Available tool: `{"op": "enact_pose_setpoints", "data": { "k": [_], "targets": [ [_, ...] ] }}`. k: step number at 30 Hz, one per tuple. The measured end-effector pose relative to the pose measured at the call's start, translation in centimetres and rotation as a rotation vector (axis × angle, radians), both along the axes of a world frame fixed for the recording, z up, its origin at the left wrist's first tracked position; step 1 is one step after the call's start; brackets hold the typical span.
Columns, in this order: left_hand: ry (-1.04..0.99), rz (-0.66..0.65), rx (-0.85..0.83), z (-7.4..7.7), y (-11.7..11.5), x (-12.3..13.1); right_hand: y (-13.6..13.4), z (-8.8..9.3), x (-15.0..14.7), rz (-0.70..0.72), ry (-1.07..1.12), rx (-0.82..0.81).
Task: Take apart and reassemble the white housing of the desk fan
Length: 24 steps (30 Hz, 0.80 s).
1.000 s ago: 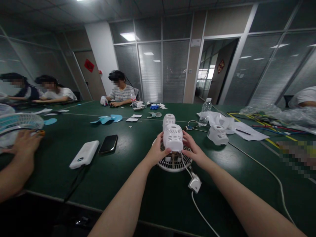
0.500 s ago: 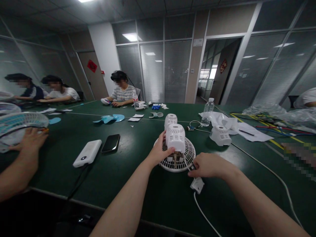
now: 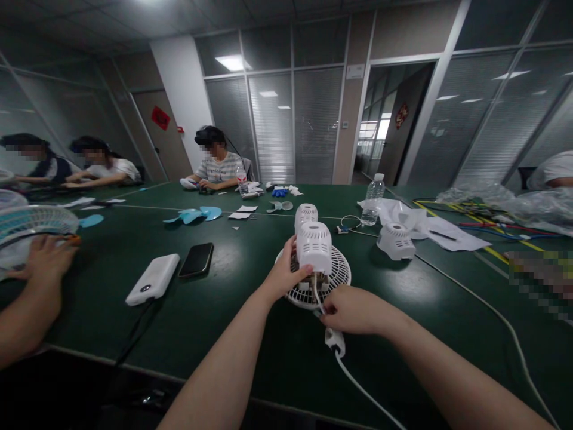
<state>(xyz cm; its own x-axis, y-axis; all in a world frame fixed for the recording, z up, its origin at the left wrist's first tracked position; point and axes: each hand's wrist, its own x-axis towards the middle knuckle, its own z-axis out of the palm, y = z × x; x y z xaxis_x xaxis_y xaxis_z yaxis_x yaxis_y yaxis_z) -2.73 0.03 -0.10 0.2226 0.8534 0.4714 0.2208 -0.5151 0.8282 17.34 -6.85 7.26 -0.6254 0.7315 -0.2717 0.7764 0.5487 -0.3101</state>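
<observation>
Cover point(image 3: 314, 248) is best steadied by left fingers point(image 3: 287, 258) curled at its side while right fingers point(image 3: 330, 309), pinching the cord point(image 3: 317, 291), avoid tugging.

White slotted housing point(image 3: 314, 246) upright above round white grille point(image 3: 342, 270); cord point(image 3: 317, 292) emerging beneath.

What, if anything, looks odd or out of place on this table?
Nothing looks spilled. The white housing in the left hand seems incompletely fitted: inner parts show below its near edge. Blue fan blades lie loose on the table, and a white sheet beside the clear bottle is crumpled.
</observation>
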Motion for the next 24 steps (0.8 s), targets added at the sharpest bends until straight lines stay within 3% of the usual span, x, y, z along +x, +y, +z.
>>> {"op": "enact_pose_setpoints", "data": {
  "k": [4,10,13,17,21,24],
  "targets": [
    [-0.014,-0.004,-0.001,-0.1,0.1,0.0,-0.1,-1.1,-0.6,0.004,0.059,-0.031],
    [-0.016,0.001,0.011,-0.3,0.3,0.0,1.2,-1.8,-0.1,0.191,0.279,-0.413],
    [-0.025,0.003,0.008,-0.2,0.2,0.0,1.6,-2.7,-0.3,0.143,0.361,-0.499],
    [-0.023,-0.015,0.021,-0.1,0.2,0.0,1.1,-3.1,-0.9,0.043,0.323,-0.364],
    [-0.028,-0.01,0.016,-0.2,0.2,0.0,0.4,-1.6,-0.7,0.057,0.268,-0.162],
    [-0.033,-0.006,-0.003,-0.1,0.2,0.0,0.7,-0.2,0.5,0.078,0.299,-0.249]
  ]
}}
